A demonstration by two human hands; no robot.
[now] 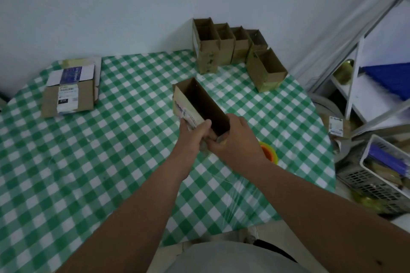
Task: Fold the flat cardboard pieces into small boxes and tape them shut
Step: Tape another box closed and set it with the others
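Both hands hold one small brown cardboard box above the middle of the green-checked table. The box is open on top and tilted away from me, with a printed label on its left side. My left hand grips its near left wall, thumb up along the label. My right hand grips the near right end, fingers curled under it. A stack of flat cardboard pieces lies at the far left. An orange and yellow tape roll sits just right of my right wrist, partly hidden.
Several folded open-topped boxes stand in a row at the far right corner by the wall. Off the table's right edge are a white shelf frame, a plastic basket with clutter, and another labelled cardboard piece.
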